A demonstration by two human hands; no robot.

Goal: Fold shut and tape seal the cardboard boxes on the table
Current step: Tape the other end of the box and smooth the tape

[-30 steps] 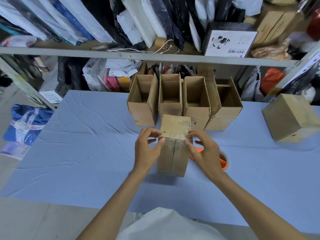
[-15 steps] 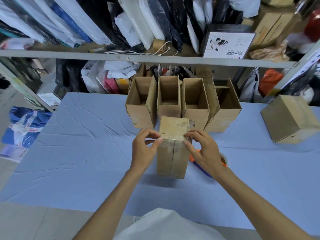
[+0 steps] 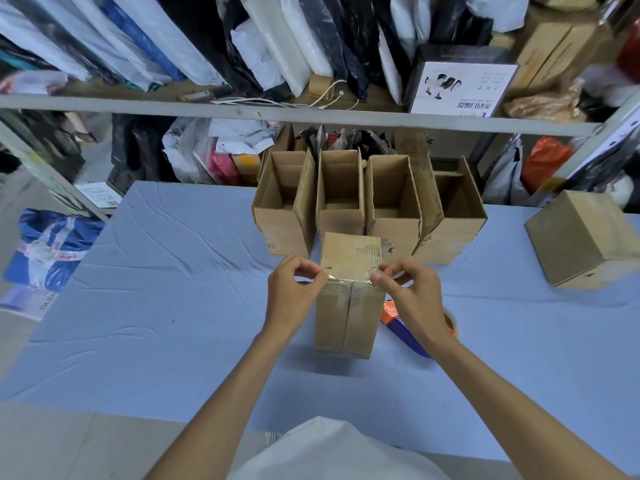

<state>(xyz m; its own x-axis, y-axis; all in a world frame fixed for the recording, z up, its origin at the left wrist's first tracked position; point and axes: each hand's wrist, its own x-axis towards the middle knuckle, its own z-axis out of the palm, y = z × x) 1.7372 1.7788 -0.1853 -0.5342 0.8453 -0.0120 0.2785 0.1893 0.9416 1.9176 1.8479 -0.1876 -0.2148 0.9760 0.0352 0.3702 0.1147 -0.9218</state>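
A small closed cardboard box (image 3: 348, 317) stands upright on the blue table (image 3: 166, 306) in front of me. Clear tape runs across its top front edge. My left hand (image 3: 294, 292) pinches the tape at the box's upper left corner. My right hand (image 3: 412, 292) pinches it at the upper right corner. Behind the box stands a row of several open cardboard boxes (image 3: 341, 199) with their flaps up. An orange and blue tape dispenser (image 3: 398, 322) lies on the table just right of the box, partly hidden by my right wrist.
A closed cardboard box (image 3: 585, 240) sits at the table's right. A metal shelf (image 3: 277, 114) packed with bags and packages runs behind the table. A blue bag (image 3: 52, 244) lies on the floor at the left.
Both hands have shifted slightly up to the box's top corners and now pinch the tape there. The box stays in place.
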